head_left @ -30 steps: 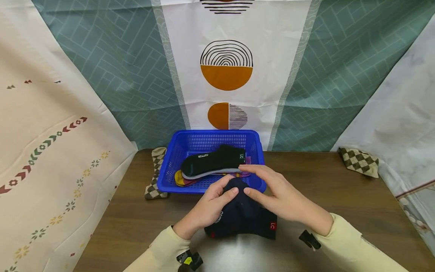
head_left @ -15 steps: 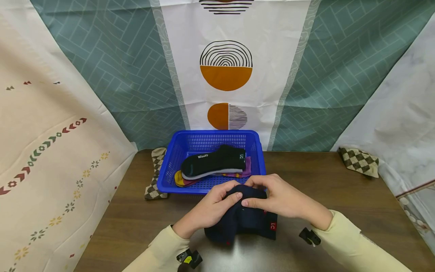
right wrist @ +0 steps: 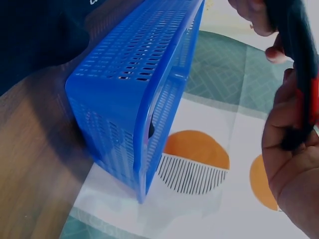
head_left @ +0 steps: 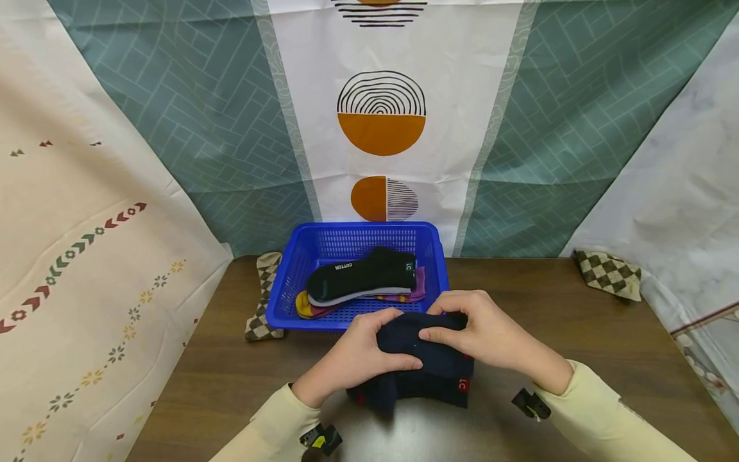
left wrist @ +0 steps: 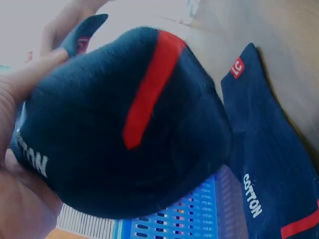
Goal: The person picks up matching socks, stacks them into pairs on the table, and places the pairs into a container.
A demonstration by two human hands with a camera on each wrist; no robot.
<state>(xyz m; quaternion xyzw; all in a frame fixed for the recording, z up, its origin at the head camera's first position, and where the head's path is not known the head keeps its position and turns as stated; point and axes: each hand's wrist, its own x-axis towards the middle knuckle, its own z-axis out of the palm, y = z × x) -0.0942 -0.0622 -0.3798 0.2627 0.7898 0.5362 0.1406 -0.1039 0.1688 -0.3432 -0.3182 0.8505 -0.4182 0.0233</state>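
Both hands hold one navy sock (head_left: pixel 424 350) in front of the basket. My left hand (head_left: pixel 369 350) grips its left part, thumb on the near face. At its upper right, my right hand (head_left: pixel 482 330) pinches it between thumb and fingers. The left wrist view shows this sock (left wrist: pixel 114 119) close up, with a red stripe and white lettering partly covered by the hand. A second navy sock (head_left: pixel 427 388) with a red LC label lies on the table underneath; its COTTON lettering and red stripe show in the left wrist view (left wrist: pixel 264 149).
Just beyond the hands stands a blue plastic basket (head_left: pixel 283 282) containing a black sock (head_left: pixel 364 276) over grey, purple and yellow ones. Checkered cloth pieces lie left of the basket (head_left: pixel 265 321) and at the table's far right (head_left: pixel 609 276). Patterned cloth hangs behind and at both sides.
The held sock has been turned and spread out, its cuff side now toward the right. My right hand has come down from above the sock to pinch it; the left thumb has slid lower.
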